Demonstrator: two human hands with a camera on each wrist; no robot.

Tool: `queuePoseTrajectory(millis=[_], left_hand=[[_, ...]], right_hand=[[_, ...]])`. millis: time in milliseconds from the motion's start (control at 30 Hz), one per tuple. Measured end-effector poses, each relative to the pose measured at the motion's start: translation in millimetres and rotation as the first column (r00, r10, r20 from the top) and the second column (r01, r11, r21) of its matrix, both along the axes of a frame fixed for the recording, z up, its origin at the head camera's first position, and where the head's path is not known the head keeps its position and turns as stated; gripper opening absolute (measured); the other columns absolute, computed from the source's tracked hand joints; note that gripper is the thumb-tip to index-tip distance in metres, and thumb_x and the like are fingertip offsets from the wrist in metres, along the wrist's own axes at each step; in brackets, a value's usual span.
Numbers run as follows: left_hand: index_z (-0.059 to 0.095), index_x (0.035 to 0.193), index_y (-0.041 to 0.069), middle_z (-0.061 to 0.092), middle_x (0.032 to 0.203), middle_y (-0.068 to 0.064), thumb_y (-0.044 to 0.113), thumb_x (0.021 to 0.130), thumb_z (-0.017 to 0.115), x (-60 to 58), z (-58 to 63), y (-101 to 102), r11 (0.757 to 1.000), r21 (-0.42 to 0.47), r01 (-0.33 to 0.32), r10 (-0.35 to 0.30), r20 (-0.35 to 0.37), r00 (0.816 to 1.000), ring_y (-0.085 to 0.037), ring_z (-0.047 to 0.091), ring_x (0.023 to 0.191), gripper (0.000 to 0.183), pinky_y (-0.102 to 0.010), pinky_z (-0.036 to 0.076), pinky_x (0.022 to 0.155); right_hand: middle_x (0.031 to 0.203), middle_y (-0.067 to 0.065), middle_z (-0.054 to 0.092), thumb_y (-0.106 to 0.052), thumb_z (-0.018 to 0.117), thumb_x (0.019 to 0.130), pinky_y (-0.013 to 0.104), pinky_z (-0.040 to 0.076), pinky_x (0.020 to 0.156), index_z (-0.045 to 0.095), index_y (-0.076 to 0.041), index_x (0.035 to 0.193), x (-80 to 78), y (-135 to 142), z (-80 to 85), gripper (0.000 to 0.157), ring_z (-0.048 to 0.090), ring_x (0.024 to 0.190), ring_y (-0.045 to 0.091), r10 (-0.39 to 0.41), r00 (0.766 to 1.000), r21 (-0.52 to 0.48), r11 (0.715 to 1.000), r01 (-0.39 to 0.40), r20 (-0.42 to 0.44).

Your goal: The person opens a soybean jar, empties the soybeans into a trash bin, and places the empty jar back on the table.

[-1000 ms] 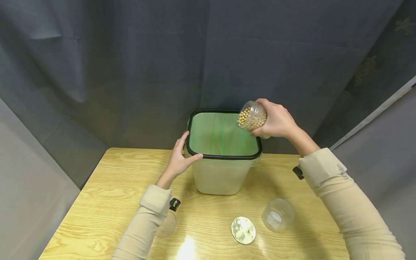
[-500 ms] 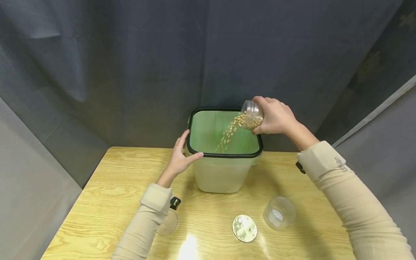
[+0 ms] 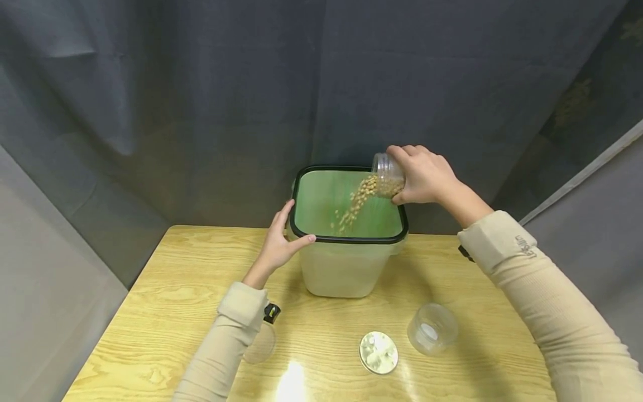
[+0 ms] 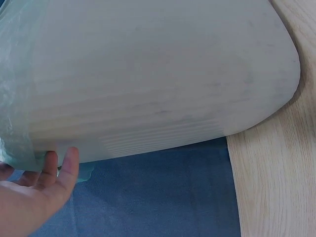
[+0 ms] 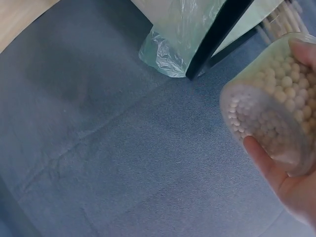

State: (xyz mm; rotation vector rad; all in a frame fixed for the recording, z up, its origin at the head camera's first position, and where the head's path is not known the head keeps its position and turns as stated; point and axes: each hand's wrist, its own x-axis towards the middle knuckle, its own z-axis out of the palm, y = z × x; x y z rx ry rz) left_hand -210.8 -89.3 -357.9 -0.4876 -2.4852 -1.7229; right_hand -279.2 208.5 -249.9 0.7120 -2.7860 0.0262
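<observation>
A pale plastic bin [image 3: 341,271] with a black rim and a green bag [image 3: 321,195] lining it stands at the back of the table. My left hand [image 3: 276,245] rests at its front left corner, thumb on the rim and outstretched fingers along the left side. Over the right part of the bin, my right hand [image 3: 424,176] grips a clear jar [image 3: 384,167] tipped with its mouth to the left. Soybeans [image 3: 358,204] stream from it into the bin. In the right wrist view many beans [image 5: 296,94] show through the jar's wall, and its base faces the camera.
A round shiny lid [image 3: 379,353] and an upright clear container [image 3: 433,329] lie on the wooden table [image 3: 166,312] in front of the bin. Beside my left sleeve is a clear disc [image 3: 260,343]. A dark curtain [image 3: 226,111] hangs behind the bin.
The jar has tipped further, and soybeans that were inside it a second ago now pour out. My right hand has risen slightly. The left hand keeps its place on the bin.
</observation>
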Motion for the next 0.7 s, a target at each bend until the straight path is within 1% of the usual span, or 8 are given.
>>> queuePoseTrajectory(millis=[200, 333, 433, 500, 700], left_hand=[[0.017, 0.145, 0.005, 0.021, 0.143, -0.021, 0.016, 0.079, 0.07, 0.6, -0.8, 0.4, 1.0, 0.002, 0.0, 0.0, 0.007, 1.0, -0.038, 0.024, 0.128, 0.085, -0.051, 0.037, 0.091], [0.017, 0.145, 0.005, 0.021, 0.143, -0.021, 0.016, 0.079, 0.07, 0.6, -0.8, 0.6, 1.0, 0.011, 0.005, -0.005, 0.007, 1.0, -0.038, 0.024, 0.128, 0.086, -0.054, 0.036, 0.09], [0.017, 0.145, 0.005, 0.021, 0.142, -0.022, 0.016, 0.079, 0.07, 0.2, -1.1, 0.8, 1.0, 0.018, 0.009, -0.009, 0.006, 1.0, -0.038, 0.025, 0.128, 0.085, -0.055, 0.037, 0.088], [0.017, 0.145, 0.005, 0.021, 0.142, -0.022, 0.016, 0.079, 0.07, 0.0, -1.4, 1.0, 1.0, 0.016, 0.009, -0.009, 0.006, 1.0, -0.037, 0.025, 0.128, 0.085, -0.054, 0.038, 0.087], [0.017, 0.145, 0.005, 0.021, 0.142, -0.023, 0.015, 0.079, 0.07, 0.8, -1.8, 0.8, 1.0, 0.016, 0.009, -0.009, 0.006, 1.0, -0.038, 0.025, 0.128, 0.085, -0.055, 0.036, 0.089]], right_hand=[[0.124, 0.02, 0.048, -0.036, 0.08, 0.054, 0.056, 0.045, 0.067, 0.038, -0.005, 0.134, -1.1, -2.4, 4.2, 0.095, 0.045, 0.108, 0.04, 0.015, 1.0, 0.059, 0.998, -0.014, -0.01], [0.125, 0.021, 0.047, -0.035, 0.079, 0.054, 0.056, 0.045, 0.067, 0.037, -0.005, 0.134, -1.3, -4.4, 6.9, 0.095, 0.043, 0.11, 0.04, 0.03, 0.999, 0.087, 0.996, -0.028, -0.02], [0.125, 0.02, 0.047, -0.034, 0.079, 0.054, 0.056, 0.045, 0.066, 0.037, -0.005, 0.134, -1.8, -5.3, 7.2, 0.094, 0.043, 0.11, 0.04, 0.044, 0.999, 0.103, 0.994, -0.041, -0.026], [0.124, 0.02, 0.048, -0.034, 0.079, 0.055, 0.055, 0.045, 0.065, 0.038, -0.005, 0.133, -2.2, -5.9, 6.9, 0.093, 0.044, 0.11, 0.04, 0.054, 0.998, 0.11, 0.993, -0.05, -0.032], [0.121, 0.018, 0.049, -0.032, 0.081, 0.053, 0.054, 0.046, 0.062, 0.04, -0.007, 0.131, -2.4, -7.2, 6.4, 0.092, 0.045, 0.106, 0.038, 0.083, 0.995, 0.128, 0.989, -0.075, -0.059]])
